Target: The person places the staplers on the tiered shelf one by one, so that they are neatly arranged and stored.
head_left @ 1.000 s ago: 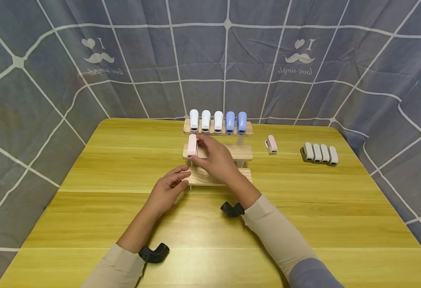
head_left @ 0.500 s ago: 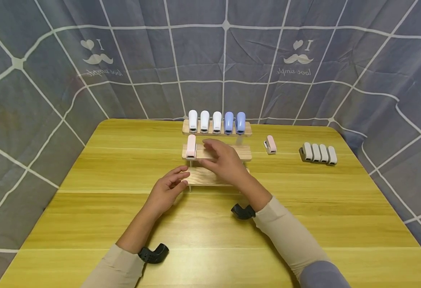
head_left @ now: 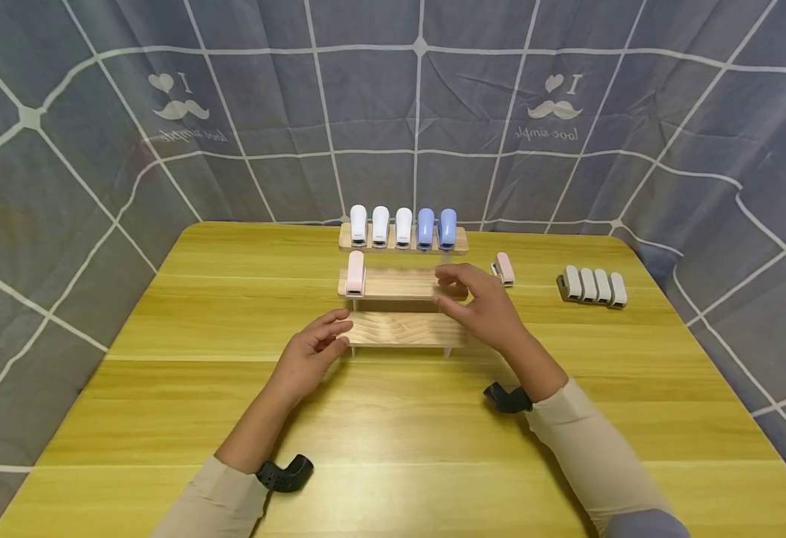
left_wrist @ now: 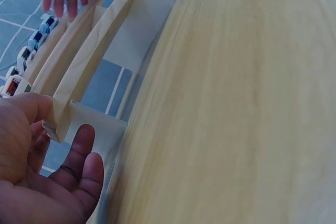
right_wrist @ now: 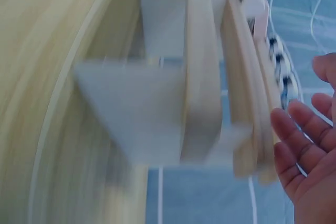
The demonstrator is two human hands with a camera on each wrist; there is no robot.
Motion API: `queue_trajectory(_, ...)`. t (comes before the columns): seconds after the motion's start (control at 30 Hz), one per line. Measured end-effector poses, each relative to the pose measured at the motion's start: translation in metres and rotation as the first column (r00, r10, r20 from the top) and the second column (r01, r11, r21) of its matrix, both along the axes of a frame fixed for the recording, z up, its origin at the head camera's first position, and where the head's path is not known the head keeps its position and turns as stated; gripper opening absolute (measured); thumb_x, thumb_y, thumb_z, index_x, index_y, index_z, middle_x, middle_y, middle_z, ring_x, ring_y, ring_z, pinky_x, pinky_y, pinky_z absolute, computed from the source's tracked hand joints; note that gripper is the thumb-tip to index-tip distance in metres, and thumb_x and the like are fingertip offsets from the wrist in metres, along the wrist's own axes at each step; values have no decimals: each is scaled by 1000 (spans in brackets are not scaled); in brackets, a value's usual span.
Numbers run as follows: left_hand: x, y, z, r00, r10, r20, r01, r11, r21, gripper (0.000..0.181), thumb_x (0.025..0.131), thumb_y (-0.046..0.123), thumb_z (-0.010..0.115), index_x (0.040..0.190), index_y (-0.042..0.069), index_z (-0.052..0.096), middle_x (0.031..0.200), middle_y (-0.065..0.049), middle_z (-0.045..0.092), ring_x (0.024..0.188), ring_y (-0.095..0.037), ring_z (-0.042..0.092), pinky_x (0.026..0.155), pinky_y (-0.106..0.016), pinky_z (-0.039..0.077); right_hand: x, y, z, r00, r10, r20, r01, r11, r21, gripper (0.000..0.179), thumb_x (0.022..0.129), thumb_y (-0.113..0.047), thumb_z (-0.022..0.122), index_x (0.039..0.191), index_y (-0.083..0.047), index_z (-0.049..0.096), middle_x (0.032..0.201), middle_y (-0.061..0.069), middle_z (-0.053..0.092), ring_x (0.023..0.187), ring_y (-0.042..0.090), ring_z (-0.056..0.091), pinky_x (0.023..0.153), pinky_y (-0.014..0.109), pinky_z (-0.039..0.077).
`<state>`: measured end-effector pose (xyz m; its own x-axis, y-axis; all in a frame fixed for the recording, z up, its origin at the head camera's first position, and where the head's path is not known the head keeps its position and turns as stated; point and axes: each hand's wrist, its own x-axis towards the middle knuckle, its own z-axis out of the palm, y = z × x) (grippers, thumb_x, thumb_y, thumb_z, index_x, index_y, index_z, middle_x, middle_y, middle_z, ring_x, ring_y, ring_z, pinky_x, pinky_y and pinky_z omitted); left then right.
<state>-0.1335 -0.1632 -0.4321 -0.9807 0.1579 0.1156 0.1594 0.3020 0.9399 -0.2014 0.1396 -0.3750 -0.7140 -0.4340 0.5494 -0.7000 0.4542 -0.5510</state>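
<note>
Right hand point(head_left: 482, 303) has moved rightward, grip spread, empty; left hand point(head_left: 308, 360) loose at rack point(head_left: 406, 329). First pink stapler point(head_left: 356, 273) sits shelved; apparent step: fetching second pink stapler point(head_left: 504, 269) from table point(head_left: 393, 441), needing a pinch.

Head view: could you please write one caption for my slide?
One pink stapler on the middle shelf, five staplers above, left hand at the bottom shelf, right hand holding nothing.
</note>
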Motion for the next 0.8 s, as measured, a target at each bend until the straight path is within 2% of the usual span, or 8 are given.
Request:
queue_trajectory(0.07, -1, 0, 0, 1000, 0, 4, 0, 1000, 7, 32, 100, 15, 62, 129, 2, 66, 146, -3, 51, 132, -24, 48, 97, -30, 44, -2, 13, -2, 999, -34, -28, 34, 999, -7, 38, 87, -8, 77, 123, 0, 65, 108, 13, 69, 95, 25, 67, 81, 47, 52)
queue_trajectory(0.13, -1, 0, 0, 1000, 0, 12, 0, 1000, 8, 32, 100, 14, 62, 129, 1, 65, 147, -3, 50, 132, -24, 48, 95, -24, 44, -4, 26, -5, 997, -75, -22, 75, 997, -13, 37, 88, -7, 77, 122, 0, 65, 107, 12, 70, 96, 26, 65, 82, 48, 50)
queue_trajectory(0.3, -2, 2, 0, 999, 12, 36, -12, 1000, 5, 31, 101, 8, 59, 130, -4, 63, 148, -7, 49, 133, -28, 47, 91, -16, 41, -14, 57, -14, 981, -176, 88, 178, 984, -23, 37, 92, -9, 73, 126, 0, 62, 115, 15, 67, 105, 29, 62, 87, 49, 49)
queue_trajectory(0.5, -1, 2, 1, 999, 14, 34, -14, 1000, 2, 31, 101, 7, 59, 129, -4, 63, 148, -8, 48, 133, -28, 47, 91, -17, 42, -33, 88, -27, 941, -269, 205, 275, 961, -4, 45, 95, -17, 71, 133, 3, 57, 127, 20, 60, 114, 35, 57, 91, 53, 46)
queue_trajectory(0.6, -1, 2, 0, 1000, 9, 26, -9, 1000, 3, 31, 100, 12, 61, 129, 0, 65, 147, -4, 49, 132, -25, 47, 93, -21, 43, -43, 99, -30, 924, -292, 248, 291, 956, 40, 51, 95, -20, 70, 137, 4, 53, 133, 22, 56, 119, 37, 54, 92, 53, 45)
queue_trajectory(0.8, -1, -1, -1, 1000, 3, 15, -3, 1000, 7, 32, 100, 17, 63, 128, 3, 66, 147, 0, 50, 132, -24, 48, 95, -26, 44, -63, 112, -36, 892, -279, 354, 248, 960, 133, 59, 97, -17, 67, 146, 5, 41, 147, 26, 40, 129, 44, 44, 96, 58, 42)
